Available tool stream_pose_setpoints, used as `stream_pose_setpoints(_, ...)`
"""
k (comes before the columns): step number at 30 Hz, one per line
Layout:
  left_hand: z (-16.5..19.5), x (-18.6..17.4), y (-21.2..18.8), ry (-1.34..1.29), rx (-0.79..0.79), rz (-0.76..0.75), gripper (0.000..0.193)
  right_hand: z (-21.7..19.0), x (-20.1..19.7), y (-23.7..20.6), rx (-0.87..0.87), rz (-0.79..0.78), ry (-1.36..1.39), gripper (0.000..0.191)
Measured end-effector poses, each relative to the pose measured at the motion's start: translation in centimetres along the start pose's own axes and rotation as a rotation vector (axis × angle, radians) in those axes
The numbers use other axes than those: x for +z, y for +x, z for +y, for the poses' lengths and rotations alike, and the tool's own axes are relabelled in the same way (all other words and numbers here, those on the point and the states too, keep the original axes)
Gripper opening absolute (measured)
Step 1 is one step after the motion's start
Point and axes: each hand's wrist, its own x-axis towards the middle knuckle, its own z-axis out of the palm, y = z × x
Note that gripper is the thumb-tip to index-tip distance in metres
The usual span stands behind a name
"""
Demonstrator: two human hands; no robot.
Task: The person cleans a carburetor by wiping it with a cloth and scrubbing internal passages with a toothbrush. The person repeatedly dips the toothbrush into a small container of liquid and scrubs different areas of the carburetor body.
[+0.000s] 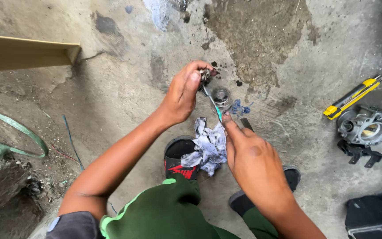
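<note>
My left hand grips a small dirty metal part between fingers and thumb, held above the concrete floor. My right hand pinches a thin tool with a teal handle, its tip pointing up into the metal part. Just under the hands a small round glass jar stands on the floor. A crumpled grey-white rag lies on my left shoe, below the tool.
A yellow utility knife and a grey metal throttle body lie on the floor at right. A wooden board is at upper left, a green strap at left, a black case at lower right.
</note>
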Motion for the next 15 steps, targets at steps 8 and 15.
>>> stream_pose_setpoints(8,2.1,-1.3,0.5,0.044,0.143,-0.062,0.059,1.2,-1.3,0.9,-0.220,0.119,0.532,0.028)
stream_pose_setpoints(15,2.2,-1.1,0.2,0.068,-0.221,0.063,0.065,1.3,0.8,0.2,-0.222,0.287,-0.034,0.046)
